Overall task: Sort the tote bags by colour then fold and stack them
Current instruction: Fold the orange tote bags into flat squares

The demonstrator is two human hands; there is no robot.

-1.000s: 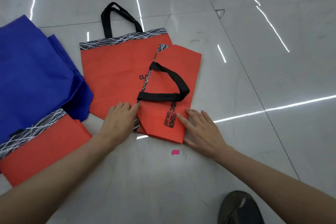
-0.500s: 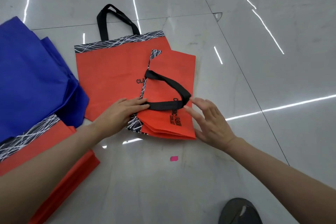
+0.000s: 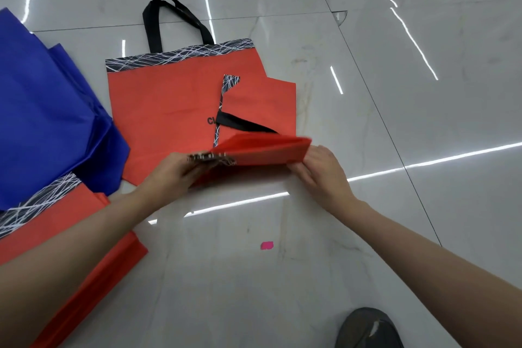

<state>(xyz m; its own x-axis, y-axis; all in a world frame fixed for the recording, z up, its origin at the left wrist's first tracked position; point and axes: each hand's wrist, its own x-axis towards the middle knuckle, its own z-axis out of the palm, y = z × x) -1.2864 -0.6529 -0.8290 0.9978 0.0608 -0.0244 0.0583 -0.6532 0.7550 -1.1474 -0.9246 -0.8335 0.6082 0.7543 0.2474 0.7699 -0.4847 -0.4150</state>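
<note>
Pale marble floor [image 3: 423, 99] spreads wide on the right, past a dark shoe [image 3: 367, 329] and a pink scrap [image 3: 267, 245]; the near orange tote [image 3: 70, 237] lies under the left forearm. Beyond, the left hand [image 3: 172, 175] grips the patterned near edge of the folded orange tote [image 3: 265, 150], and the right hand [image 3: 322, 172] pinches its right corner, that edge raised above the flat orange tote [image 3: 161, 104]. Blue totes [image 3: 42, 110] crowd the left.

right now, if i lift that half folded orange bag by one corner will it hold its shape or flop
Probably flops: the half folded orange bag bends up easily where the left hand and right hand lift its near edge. Likely light: the fabric looks thin. Its loose black handle would probably dangle.
</note>
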